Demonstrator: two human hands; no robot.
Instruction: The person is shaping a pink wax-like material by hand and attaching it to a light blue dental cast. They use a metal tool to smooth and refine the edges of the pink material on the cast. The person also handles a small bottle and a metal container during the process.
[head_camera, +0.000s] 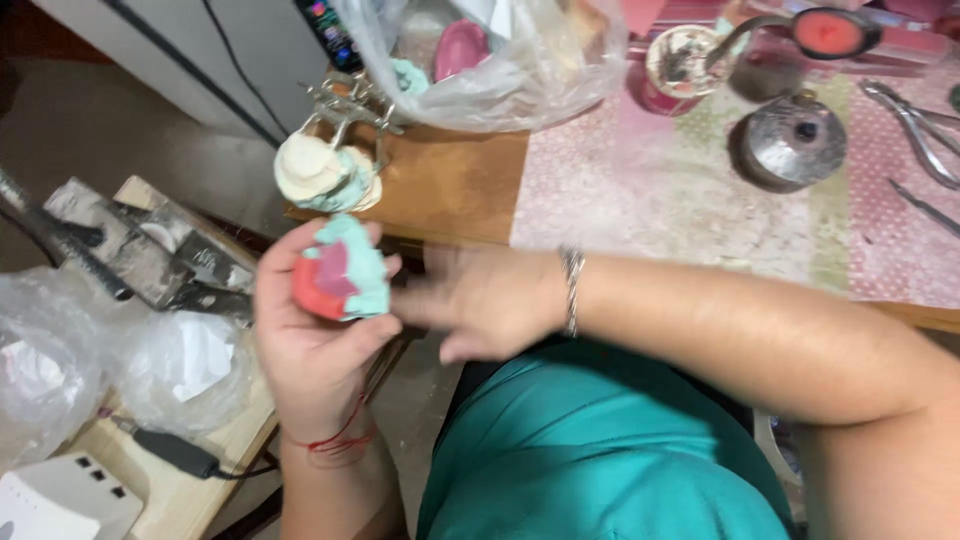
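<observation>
The left hand cups a mint-green dental cast with a red wax bite, fingers curled around it. The right hand, blurred and open, hovers beside it; a steady grip matters. Nearby, a metal articulator with casts crowds the table edge, beside a plastic bag.

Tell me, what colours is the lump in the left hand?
Mint-green lump with a red-pink part, head view.

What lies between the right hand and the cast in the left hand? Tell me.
Nothing visible. The left hand grips the green-and-red cast; the blurred right hand is just beside it, with only a bare gap between its fingertips and the cast.
</observation>
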